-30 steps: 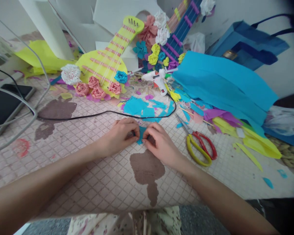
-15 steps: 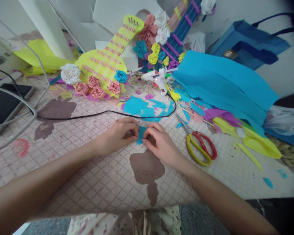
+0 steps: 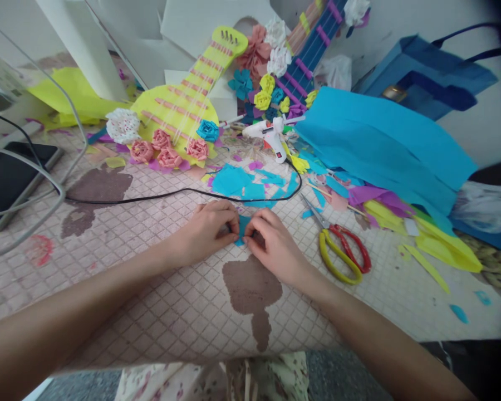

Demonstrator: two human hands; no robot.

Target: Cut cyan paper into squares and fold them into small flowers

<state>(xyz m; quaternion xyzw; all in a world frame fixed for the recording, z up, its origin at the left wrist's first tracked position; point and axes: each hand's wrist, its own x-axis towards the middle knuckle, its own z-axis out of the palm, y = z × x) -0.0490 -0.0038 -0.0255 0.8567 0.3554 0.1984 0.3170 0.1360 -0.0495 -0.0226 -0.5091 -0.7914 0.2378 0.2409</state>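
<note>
Between my hands, just above the tablecloth, is a small piece of blue paper (image 3: 244, 224). My left hand (image 3: 214, 225) pinches its left side, and my right hand (image 3: 271, 240) pinches its right side, fingertips close together. The fingers cover much of the paper, so its full shape is hidden. Beyond my hands lie cut blue paper pieces (image 3: 234, 181) and a black cord (image 3: 183, 191). Scissors (image 3: 338, 248) with one yellow and one red handle rest to the right of my right hand, blades pointing away from me.
A white glue gun (image 3: 271, 136) stands behind the paper scraps. A yellow paper guitar (image 3: 175, 111) with paper roses is at the back left, a dark blue guitar (image 3: 304, 67) behind. Large blue sheets (image 3: 384, 145) cover the right side. A phone (image 3: 14, 178) and cables lie left.
Both hands keep their pinch on the blue paper, with only slight finger shifts by the left hand. The whole view has moved very slightly.
</note>
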